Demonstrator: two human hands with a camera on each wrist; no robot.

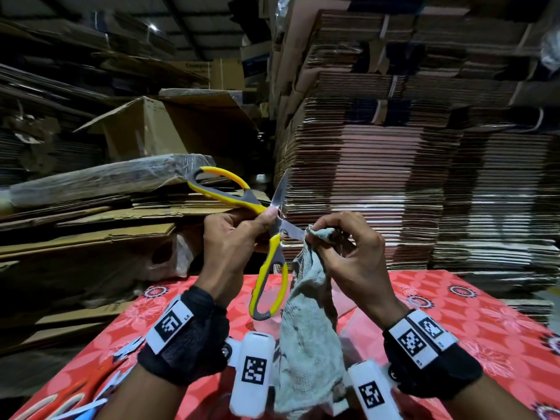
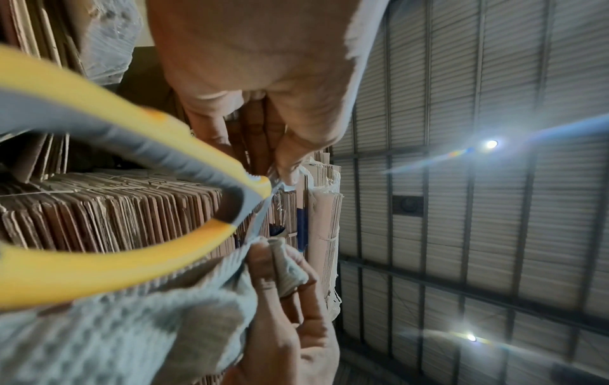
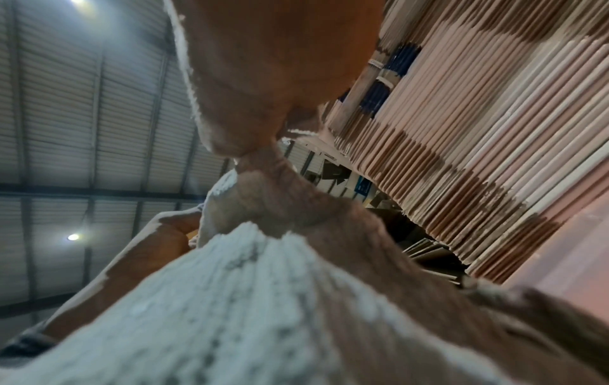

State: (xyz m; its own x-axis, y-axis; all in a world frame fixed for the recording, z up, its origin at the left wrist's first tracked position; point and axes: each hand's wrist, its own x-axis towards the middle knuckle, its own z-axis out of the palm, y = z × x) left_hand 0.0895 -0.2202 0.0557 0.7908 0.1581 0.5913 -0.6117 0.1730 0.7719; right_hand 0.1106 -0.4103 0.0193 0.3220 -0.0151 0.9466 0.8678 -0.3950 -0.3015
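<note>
Yellow-and-grey scissors [image 1: 266,253] stand spread wide in mid-air above a red flowered tablecloth [image 1: 454,322]. My left hand [image 1: 239,234] grips them near the pivot, one blade pointing up, the other pointing right. My right hand [image 1: 345,247] pinches a pale grey-blue cloth [image 1: 306,328] around the right-pointing blade [image 1: 292,231]; the rest of the cloth hangs down between my wrists. The left wrist view shows the yellow handle loops [image 2: 115,250] close up and the cloth [image 2: 131,333] wrapped on the right hand's fingers [image 2: 290,276]. Cloth [image 3: 247,299] fills the right wrist view.
Tall stacks of flattened cardboard [image 1: 409,177] rise right behind the table. More cardboard sheets and an opened box [image 1: 145,131] are piled at the left. Other tools with white and blue parts [image 1: 91,404] lie on the tablecloth's near left corner.
</note>
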